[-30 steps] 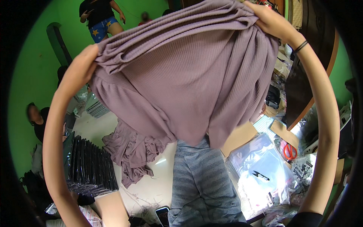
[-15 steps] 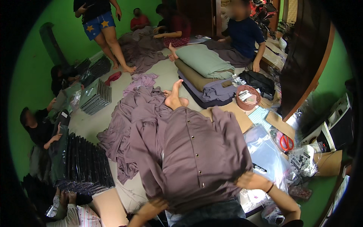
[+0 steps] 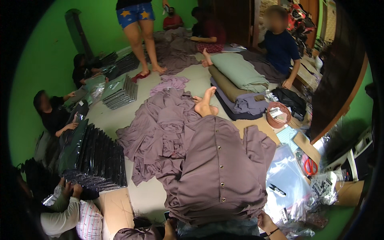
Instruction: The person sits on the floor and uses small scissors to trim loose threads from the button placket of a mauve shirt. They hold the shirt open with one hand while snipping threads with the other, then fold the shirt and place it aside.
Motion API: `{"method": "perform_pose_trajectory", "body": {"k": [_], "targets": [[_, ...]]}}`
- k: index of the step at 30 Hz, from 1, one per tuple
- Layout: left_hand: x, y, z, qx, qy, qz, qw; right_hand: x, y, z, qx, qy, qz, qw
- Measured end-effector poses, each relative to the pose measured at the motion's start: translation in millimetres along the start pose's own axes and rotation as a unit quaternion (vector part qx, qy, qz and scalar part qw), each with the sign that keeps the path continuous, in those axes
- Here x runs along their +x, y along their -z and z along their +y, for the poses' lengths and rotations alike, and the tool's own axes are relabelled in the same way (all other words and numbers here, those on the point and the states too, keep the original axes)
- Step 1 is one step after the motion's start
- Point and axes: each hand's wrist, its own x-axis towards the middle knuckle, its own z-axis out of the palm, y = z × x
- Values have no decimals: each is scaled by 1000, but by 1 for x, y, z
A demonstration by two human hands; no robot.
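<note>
A mauve-brown buttoned shirt (image 3: pixel 204 164) lies spread over my legs, its row of metal-look buttons running toward me and one sleeve (image 3: pixel 259 144) lying to the right. At the near right corner of its hem, my right hand (image 3: pixel 265 222) is closed on the cloth. My left hand (image 3: pixel 170 229) is closed at the near left corner of the hem, its fingers partly hidden by the fabric. Left of the shirt, a loose heap of similar mauve garments (image 3: pixel 154 126) covers the floor. My bare feet (image 3: pixel 206 105) stick out beyond the shirt.
Left stand stacks of dark plastic-wrapped garments (image 3: pixel 98 160), with co-workers beside them. Right lie clear plastic bags (image 3: pixel 286 172), red scissors (image 3: pixel 310 166), cardboard (image 3: pixel 256 129) and a pink basket (image 3: pixel 279 115). Rolled fabrics (image 3: pixel 236 74) lie ahead. A person in star-patterned shorts (image 3: pixel 136 15) stands at the back.
Both hands have drawn in toward me at the hem, and the shirt lies flatter and narrower. The whole view has shifted, so the room appears further right.
</note>
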Motion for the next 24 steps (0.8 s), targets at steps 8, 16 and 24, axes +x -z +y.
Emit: {"method": "perform_pose_trajectory", "body": {"k": [8,16,24], "targets": [[-10,-30,43,-26,80,-191,978,9,-8,-64,-70,51,-142,986],[18,-39,68,-124,208,-344,907,0,-48,-84,43,-75,-110,990],[29,-63,88,-29,179,-243,953,-15,-90,-136,76,74,-102,989]]}}
